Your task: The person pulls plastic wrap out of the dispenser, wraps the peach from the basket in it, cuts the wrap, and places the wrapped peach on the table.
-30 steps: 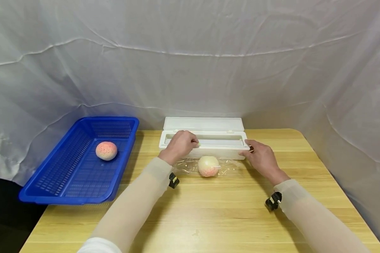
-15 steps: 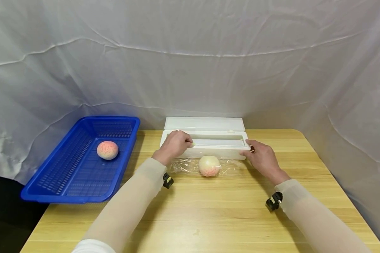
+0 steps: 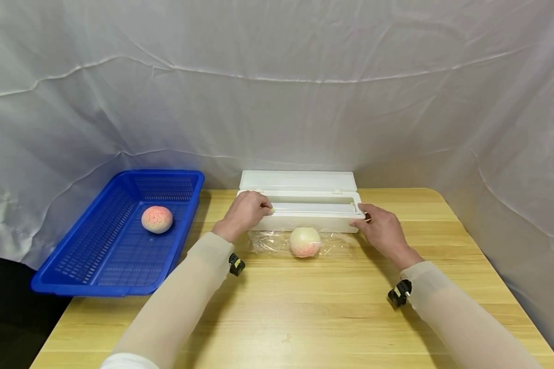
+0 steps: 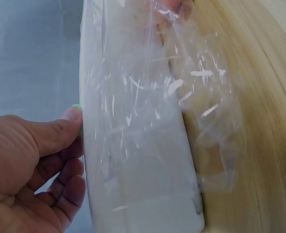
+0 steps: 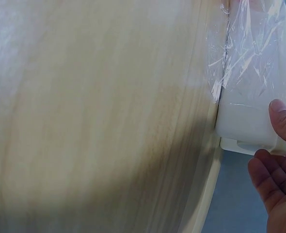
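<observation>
A long white cling film dispenser (image 3: 311, 223) lies on the table with its lid (image 3: 297, 180) tipped back. My left hand (image 3: 243, 214) pinches a small pale green slide cutter (image 4: 77, 106) at the dispenser's top front edge, left of its middle. With thumb and fingers, my right hand (image 3: 384, 228) grips the right end of the dispenser. Clear cling film (image 3: 269, 242) hangs down the front wall and spreads, crinkled, onto the table. Against it sits a peach (image 3: 304, 243), cream on top and pink below, with film around it.
A blue plastic basket (image 3: 115, 259) stands at the left, reaching past the table's left edge, with another peach (image 3: 157, 219) inside. Behind the dispenser a grey cloth (image 3: 295, 118) hangs as a backdrop. Bare wood tabletop (image 3: 314, 312) spreads in front.
My left hand has slid leftward along the dispenser's top edge with the slide cutter. The right hand keeps its grip on the right end, and the peaches stay put.
</observation>
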`<state>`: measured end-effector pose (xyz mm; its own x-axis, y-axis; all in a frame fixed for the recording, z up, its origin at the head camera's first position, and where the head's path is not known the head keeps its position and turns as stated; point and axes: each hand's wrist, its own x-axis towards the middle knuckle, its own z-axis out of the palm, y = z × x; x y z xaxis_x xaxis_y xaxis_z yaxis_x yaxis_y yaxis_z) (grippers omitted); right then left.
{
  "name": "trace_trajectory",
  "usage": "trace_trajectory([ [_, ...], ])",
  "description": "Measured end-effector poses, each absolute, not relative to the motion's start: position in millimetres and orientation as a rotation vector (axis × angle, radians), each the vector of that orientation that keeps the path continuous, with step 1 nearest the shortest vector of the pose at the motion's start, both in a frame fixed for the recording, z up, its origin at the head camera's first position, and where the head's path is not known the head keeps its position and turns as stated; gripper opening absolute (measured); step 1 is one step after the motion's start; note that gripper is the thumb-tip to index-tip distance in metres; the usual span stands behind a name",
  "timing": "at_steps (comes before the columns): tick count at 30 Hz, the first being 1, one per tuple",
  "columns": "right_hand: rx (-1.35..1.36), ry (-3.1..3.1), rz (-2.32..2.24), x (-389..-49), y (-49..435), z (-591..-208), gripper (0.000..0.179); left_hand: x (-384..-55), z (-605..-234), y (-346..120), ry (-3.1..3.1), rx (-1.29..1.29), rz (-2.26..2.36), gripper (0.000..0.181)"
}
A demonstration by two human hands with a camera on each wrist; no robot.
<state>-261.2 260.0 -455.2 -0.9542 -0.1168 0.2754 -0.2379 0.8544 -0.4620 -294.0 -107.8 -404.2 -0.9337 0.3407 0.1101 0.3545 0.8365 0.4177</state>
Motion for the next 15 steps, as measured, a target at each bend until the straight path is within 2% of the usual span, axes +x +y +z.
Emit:
trace_trajectory([
  [15, 0.272, -2.798, 0.772, -260, 257, -455, 0.059, -289, -405, -131, -2.950, -0.511, -0.679, 0.014],
])
